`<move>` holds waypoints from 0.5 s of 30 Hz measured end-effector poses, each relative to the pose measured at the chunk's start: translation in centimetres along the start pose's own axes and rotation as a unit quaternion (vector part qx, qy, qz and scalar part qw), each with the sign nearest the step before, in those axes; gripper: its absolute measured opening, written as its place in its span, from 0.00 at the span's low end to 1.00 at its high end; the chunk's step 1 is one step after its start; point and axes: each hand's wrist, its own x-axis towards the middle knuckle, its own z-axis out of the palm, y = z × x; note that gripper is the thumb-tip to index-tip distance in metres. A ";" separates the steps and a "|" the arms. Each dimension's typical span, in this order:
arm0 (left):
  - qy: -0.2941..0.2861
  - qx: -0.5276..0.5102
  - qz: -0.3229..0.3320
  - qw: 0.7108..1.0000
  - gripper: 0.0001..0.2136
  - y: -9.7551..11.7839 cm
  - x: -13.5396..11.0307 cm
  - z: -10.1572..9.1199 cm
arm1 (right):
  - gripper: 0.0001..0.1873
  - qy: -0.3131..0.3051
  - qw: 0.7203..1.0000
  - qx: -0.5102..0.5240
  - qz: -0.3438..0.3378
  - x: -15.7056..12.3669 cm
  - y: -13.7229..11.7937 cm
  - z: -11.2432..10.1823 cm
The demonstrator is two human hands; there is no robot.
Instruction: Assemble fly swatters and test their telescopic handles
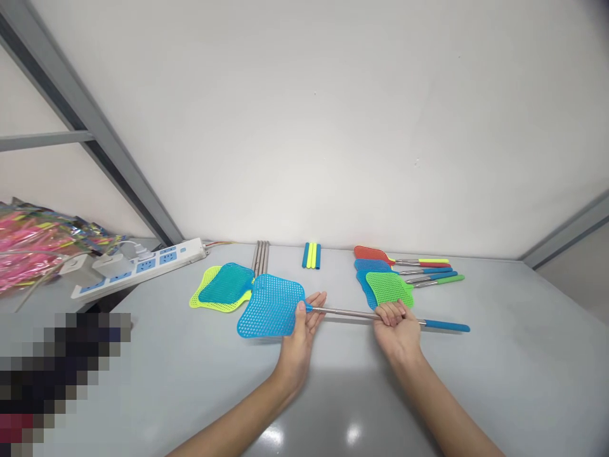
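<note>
A blue fly swatter (pixel 272 306) with a metal telescopic rod and a blue grip lies across the grey table in front of me. My left hand (pixel 304 327) pinches the swatter where the mesh head meets the rod, thumb on top and fingers stretched beneath. My right hand (pixel 396 320) is wrapped round the metal rod (pixel 349 313) further right, with the blue grip (pixel 446 327) sticking out past it.
Loose yellow and teal swatter heads (pixel 222 289) lie at left, metal rods (pixel 261 255) and coloured grips (pixel 311 255) near the wall. Several finished swatters (pixel 387 279) are stacked at right. A white power strip (pixel 143 265) and shiny pink packets (pixel 33 244) sit far left.
</note>
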 end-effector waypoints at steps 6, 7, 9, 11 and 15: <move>-0.004 0.006 -0.005 1.000 0.15 0.3 -0.5 0.6 | 0.15 -0.004 1.000 -0.005 0.018 -0.5 0.6 0.0; -0.003 0.004 -0.006 1.000 0.15 0.3 -0.5 0.5 | 0.15 0.001 1.000 0.001 0.017 -0.6 0.6 0.1; 0.003 -0.002 -0.007 1.000 0.15 0.1 -0.4 0.3 | 0.15 0.015 1.000 0.015 0.009 -1.0 0.5 0.5; 0.008 -0.009 -0.013 1.000 0.15 -0.1 -0.3 0.2 | 0.14 0.029 0.999 0.030 0.002 -1.4 0.5 0.9; 0.010 -0.013 -0.020 1.000 0.14 -0.2 -0.2 0.1 | 0.14 0.042 0.998 0.056 -0.004 -2.0 0.7 1.4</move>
